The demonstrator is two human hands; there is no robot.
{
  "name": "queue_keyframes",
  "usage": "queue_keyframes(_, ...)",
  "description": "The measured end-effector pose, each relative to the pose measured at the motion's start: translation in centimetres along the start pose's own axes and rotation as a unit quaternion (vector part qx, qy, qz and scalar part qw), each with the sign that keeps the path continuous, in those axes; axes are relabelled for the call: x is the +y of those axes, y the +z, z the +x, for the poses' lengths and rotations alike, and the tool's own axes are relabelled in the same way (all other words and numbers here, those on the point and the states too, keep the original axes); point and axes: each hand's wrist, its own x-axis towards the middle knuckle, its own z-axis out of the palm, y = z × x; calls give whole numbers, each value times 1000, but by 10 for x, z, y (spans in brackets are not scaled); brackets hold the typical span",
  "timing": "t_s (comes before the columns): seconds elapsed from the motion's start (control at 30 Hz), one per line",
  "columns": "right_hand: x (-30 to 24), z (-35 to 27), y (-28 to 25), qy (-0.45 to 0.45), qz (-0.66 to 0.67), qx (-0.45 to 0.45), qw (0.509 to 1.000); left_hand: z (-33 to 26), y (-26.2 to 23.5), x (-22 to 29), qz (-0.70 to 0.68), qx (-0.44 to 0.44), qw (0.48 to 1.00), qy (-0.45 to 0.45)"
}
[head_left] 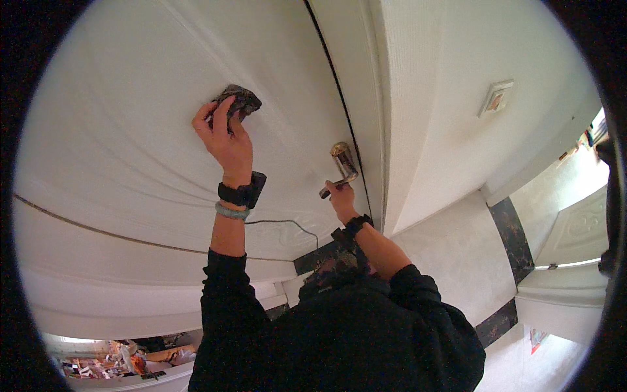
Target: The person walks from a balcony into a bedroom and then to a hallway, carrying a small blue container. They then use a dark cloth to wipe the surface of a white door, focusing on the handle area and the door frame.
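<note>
A white panelled door (137, 137) fills the left and middle of the head view. My left hand (228, 147) is closed on a dark grey crumpled cloth (243, 99), which lies against the door's surface. Lower and to the right, the fingers of my right hand (342, 200) grip the end of a metal lever handle (349, 168) near the door's edge. Both wrists wear black bands, and a pale green bracelet circles the left one.
The white door frame (373, 91) runs beside the dark gap at the door's edge. A light switch (498, 98) is on the right wall above a dark patterned skirting (512, 238). Another white door (578, 225) stands at far right. Assorted clutter (124, 360) shows at lower left.
</note>
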Motion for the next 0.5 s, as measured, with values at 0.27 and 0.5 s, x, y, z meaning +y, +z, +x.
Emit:
queue_keyframes(0.27, -10, -2, -3, 42, -15, -9, 999, -137, -10, -16, -16, -288, 945, 153)
queue_keyframes(0.5, -3, 0, 1, 34, -7, 4, 999, -46, -47, -53, 116, 47, 992, -31)
